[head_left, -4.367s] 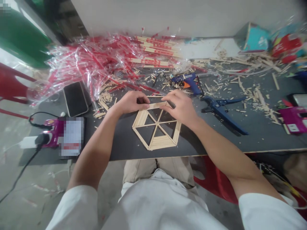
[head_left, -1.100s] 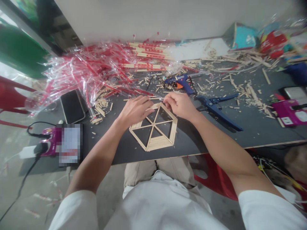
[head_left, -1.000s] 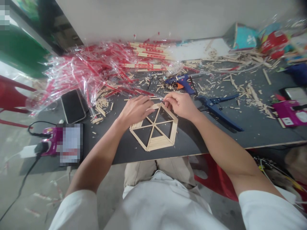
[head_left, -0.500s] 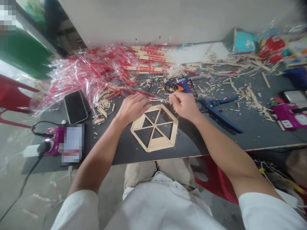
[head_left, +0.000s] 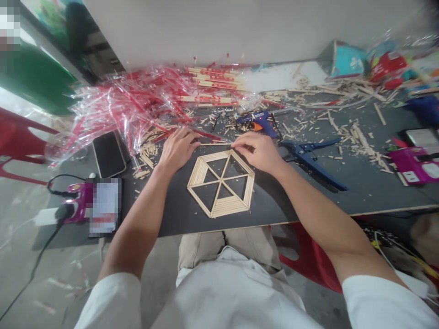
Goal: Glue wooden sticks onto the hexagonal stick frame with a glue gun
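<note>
My left hand (head_left: pixel 179 150) and my right hand (head_left: pixel 258 150) hold the two ends of a thin wooden stick (head_left: pixel 216 145) between thumb and fingers. The stick lies level, just beyond the far edge of a hexagonal frame (head_left: pixel 229 207) built from similar sticks. That frame rests flat on the dark table, its spokes meeting in the middle and bands of sticks filling parts of its rim. Close behind my right hand is a blue glue gun (head_left: pixel 262 122) with an orange trigger. Blue-handled cutters (head_left: pixel 313 162) lie to the right of that hand.
Red-and-clear plastic wrappers (head_left: pixel 130 100) heap at the back left, beside packed sticks (head_left: pixel 216 82). Stick scraps (head_left: pixel 363 141) litter the right and back. A phone (head_left: pixel 109 154), a purple power strip (head_left: pixel 76 201) and a pixelated-screen device (head_left: pixel 104 205) sit left; another purple power strip (head_left: pixel 416 165) sits right.
My left hand has moved back and left, off the frame's upper left edge. My right hand has turned from a fist-like grip to a fingertip pinch. The stick now shows between them.
</note>
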`<state>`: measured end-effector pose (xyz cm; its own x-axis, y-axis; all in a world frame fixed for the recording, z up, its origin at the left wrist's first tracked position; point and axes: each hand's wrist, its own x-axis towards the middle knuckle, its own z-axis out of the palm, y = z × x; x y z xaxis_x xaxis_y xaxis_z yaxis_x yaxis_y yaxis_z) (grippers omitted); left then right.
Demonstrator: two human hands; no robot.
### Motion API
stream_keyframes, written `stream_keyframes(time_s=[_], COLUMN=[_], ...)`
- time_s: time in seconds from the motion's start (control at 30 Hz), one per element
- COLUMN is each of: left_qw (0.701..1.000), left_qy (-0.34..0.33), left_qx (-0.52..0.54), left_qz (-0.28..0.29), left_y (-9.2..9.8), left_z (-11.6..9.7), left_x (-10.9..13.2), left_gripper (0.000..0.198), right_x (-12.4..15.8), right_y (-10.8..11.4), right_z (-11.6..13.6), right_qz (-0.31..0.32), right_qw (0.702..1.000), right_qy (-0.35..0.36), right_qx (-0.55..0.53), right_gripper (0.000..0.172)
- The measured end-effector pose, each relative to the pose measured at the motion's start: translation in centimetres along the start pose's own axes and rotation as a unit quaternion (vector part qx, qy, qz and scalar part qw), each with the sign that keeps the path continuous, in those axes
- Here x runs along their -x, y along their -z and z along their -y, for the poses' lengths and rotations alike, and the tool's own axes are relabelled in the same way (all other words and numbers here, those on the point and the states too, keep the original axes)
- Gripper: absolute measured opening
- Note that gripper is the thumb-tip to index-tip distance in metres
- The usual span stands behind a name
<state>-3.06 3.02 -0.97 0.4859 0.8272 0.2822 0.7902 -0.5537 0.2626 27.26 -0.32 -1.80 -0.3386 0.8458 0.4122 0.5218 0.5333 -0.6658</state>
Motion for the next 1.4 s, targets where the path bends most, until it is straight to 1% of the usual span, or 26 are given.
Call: stream_keyframes(time_s=[0.1, 0.2, 0.4, 0.57, 0.63, 0.7, 0.8, 0.9, 1.0, 1.17, 1.3, 1.4], left_qw=[1.0, 0.999, 0.998, 0.999, 0.999, 0.999, 0.997, 0.995, 0.993, 0.99, 0.99, 0.99], left_qy=[0.002, 0.008, -0.002, -0.016, -0.022, -0.032, -0.055, -0.079, -0.101, -0.137, -0.137, -0.14], left_qx=[0.004, -0.012, -0.048, -0.033, -0.022, -0.014, -0.007, 0.001, 0.007, 0.008, -0.001, -0.002], left_qz=[-0.028, -0.047, -0.04, -0.039, -0.042, -0.042, -0.044, -0.056, -0.063, -0.04, -0.018, -0.006], left_y=[-0.2, -0.4, -0.5, -0.7, -0.9, -0.9, -0.7, -0.4, -0.1, 0.1, 0.4, 0.5], left_z=[0.2, 0.4, 0.5, 0.2, 0.1, 0.0, -0.4, -1.2, -2.0, -3.1, -3.4, -3.5], left_x=[0.0, 0.0, -0.1, -0.2, -0.3, -0.3, -0.3, -0.4, -0.4, -0.3, -0.2, -0.2], left_gripper=[0.039, 0.035, 0.028, 0.031, 0.03, 0.028, 0.03, 0.033, 0.032, 0.035, 0.038, 0.039], right_x=[0.1, 0.1, 0.1, 0.1, 0.1, 0.1, 0.0, 0.0, 0.0, 0.0, 0.0, 0.0], right_y=[-0.1, -0.3, -0.4, -0.4, -0.5, -0.6, -0.7, -0.9, -1.0, -1.1, -0.7, -0.4], right_z=[-0.1, -0.2, 0.1, 0.1, 0.1, 0.2, 0.3, 0.4, 0.3, -0.2, -0.5, -0.5], right_qz=[0.041, 0.057, 0.043, 0.052, 0.054, 0.045, 0.025, 0.031, 0.033, 0.025, 0.007, 0.026], right_qw=[0.999, 0.997, 0.998, 0.998, 0.998, 0.998, 0.997, 0.995, 0.995, 0.995, 0.994, 0.995], right_qy=[0.025, 0.037, 0.017, -0.019, -0.033, -0.039, -0.059, -0.076, -0.073, -0.071, -0.084, -0.079], right_qx=[0.018, 0.03, 0.045, 0.025, 0.018, 0.021, 0.036, 0.051, 0.064, 0.069, 0.067, 0.06], right_gripper=[0.016, 0.017, 0.012, 0.01, 0.012, 0.012, 0.012, 0.011, 0.01, 0.012, 0.01, 0.012])
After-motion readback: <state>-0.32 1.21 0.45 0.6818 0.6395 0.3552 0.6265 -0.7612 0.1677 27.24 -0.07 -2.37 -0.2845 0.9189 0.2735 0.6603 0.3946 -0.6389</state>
